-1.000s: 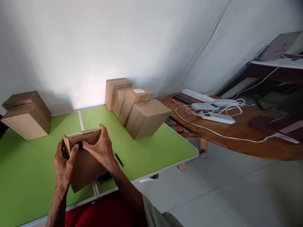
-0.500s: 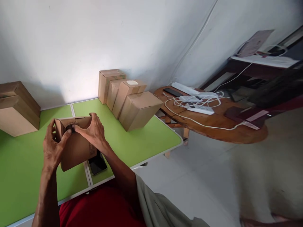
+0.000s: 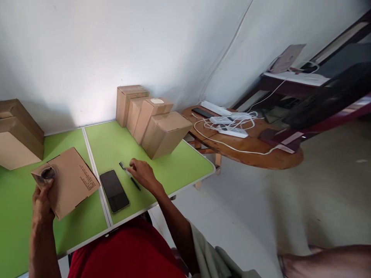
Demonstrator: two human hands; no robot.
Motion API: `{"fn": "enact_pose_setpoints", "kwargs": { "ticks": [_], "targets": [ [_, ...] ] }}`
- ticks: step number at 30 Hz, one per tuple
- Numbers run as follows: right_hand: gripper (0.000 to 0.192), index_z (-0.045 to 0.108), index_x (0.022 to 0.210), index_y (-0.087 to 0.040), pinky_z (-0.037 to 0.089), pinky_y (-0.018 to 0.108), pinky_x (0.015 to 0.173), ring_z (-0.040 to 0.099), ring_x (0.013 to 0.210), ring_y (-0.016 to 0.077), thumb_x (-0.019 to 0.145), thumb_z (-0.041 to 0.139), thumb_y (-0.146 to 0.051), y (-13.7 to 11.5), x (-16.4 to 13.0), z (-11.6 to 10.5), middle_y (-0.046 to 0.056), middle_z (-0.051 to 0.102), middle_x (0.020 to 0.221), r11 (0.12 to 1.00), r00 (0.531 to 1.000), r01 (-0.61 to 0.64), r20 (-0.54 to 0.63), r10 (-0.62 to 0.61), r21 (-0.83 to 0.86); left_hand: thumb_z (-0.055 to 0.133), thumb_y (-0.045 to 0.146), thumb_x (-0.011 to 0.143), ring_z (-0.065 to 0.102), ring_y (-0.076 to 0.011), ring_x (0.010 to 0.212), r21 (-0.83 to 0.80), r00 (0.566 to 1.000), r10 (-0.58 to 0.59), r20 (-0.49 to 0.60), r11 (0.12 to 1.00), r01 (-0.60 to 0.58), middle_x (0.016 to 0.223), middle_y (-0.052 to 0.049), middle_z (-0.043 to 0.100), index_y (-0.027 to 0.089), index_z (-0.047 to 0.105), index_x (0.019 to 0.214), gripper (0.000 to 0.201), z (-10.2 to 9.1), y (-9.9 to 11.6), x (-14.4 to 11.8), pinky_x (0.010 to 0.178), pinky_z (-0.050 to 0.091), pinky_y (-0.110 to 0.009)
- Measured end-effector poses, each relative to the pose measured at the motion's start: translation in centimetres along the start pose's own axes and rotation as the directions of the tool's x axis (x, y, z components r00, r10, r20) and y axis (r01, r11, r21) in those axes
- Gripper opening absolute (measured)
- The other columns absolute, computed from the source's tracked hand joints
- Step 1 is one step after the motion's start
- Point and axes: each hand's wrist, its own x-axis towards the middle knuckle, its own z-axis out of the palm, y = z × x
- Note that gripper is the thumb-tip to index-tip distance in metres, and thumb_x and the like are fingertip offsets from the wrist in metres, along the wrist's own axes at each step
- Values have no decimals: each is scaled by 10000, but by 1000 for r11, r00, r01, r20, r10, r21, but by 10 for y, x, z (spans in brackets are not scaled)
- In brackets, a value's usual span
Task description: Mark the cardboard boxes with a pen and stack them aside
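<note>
My left hand [image 3: 43,200] grips a cardboard box [image 3: 72,181] by its near left corner. The box is tilted above the green table, with printed lines on its right part. A round, dark hole with a ragged edge [image 3: 48,173] shows in its upper left face, and my left thumb lies at the rim. My right hand [image 3: 142,173] is over a black pen [image 3: 135,183] on the table. Its fingers are bent and apart, with one fingertip at the pen's middle. Between the box and the pen lies a smartphone [image 3: 114,191], screen dark.
Several cardboard boxes [image 3: 166,131] stand by the wall at the right, others [image 3: 21,135] at the left. Beyond the green table [image 3: 185,170], a round wooden table [image 3: 269,160] bears power strips [image 3: 233,131] and tangled white cables. A person's leg [image 3: 327,262] shows at lower right.
My right hand has left the box and moved right, to the pen. My left hand has brought the box left and turned it. The phone and pen now show fully.
</note>
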Motion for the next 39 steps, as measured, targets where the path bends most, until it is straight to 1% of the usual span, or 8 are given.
{"fn": "enact_pose_setpoints", "kwargs": {
  "ticks": [5,11,15,19,23,26,33,39],
  "targets": [
    [206,643,924,-226,352,308,762,705,965,239,995,836,-247,19,-21,22,77,798,1042,997,996,-73,39,74,-19,887,538,577,764,-321,1028,-61,998,-59,-17,997,57,983,-50,773,257,680,1053,590,17,-20,10,886,683,-448],
    [192,575,845,-235,356,315,755,659,884,223,983,662,-133,25,-18,33,65,732,917,988,996,-92,5,93,126,872,576,603,734,-287,974,-72,998,-39,41,997,42,1015,-65,765,247,661,1077,614,43,-34,6,849,647,-403],
    [156,642,1118,-222,413,299,674,614,724,202,1003,559,-286,27,-14,19,-9,659,778,950,997,-70,-10,76,305,892,595,630,757,-291,975,-95,995,-37,96,994,46,1115,-110,797,228,696,1173,684,58,-38,0,837,655,-404],
    [462,658,1281,-243,348,285,536,465,542,153,946,634,-560,4,-11,-4,-49,645,744,658,998,49,-9,-64,751,932,599,621,789,-316,1034,-119,983,-20,182,992,42,1286,-173,805,200,728,1245,768,76,-33,5,811,663,-382],
    [352,712,1101,-253,554,373,708,720,748,228,917,700,-553,-40,-2,-20,50,768,870,263,964,181,-118,-237,948,967,575,605,801,-340,1119,-140,967,24,255,990,12,1392,-186,787,198,733,1299,823,88,-22,19,838,677,-379],
    [352,679,1124,-287,621,428,828,779,921,268,904,779,-543,-70,7,-15,50,796,964,190,922,294,-226,-314,937,976,580,631,801,-358,1140,-134,954,48,297,991,-8,1401,-167,787,222,733,1335,826,88,-18,27,840,682,-403],
    [496,571,869,-278,322,231,451,368,458,96,954,856,-675,-108,24,35,-118,459,578,0,936,328,-326,-131,945,992,617,679,714,-414,1372,-133,927,103,360,989,-58,1518,-171,737,245,667,1502,960,78,-23,21,1032,646,-482],
    [469,785,1026,-223,538,309,616,685,670,192,841,876,-644,-115,42,59,37,779,783,-115,961,156,-178,-211,981,1008,637,682,659,-432,1455,-142,914,140,382,986,-91,1542,-180,723,217,698,1447,926,78,-25,13,1133,594,-508]
  ]
}}
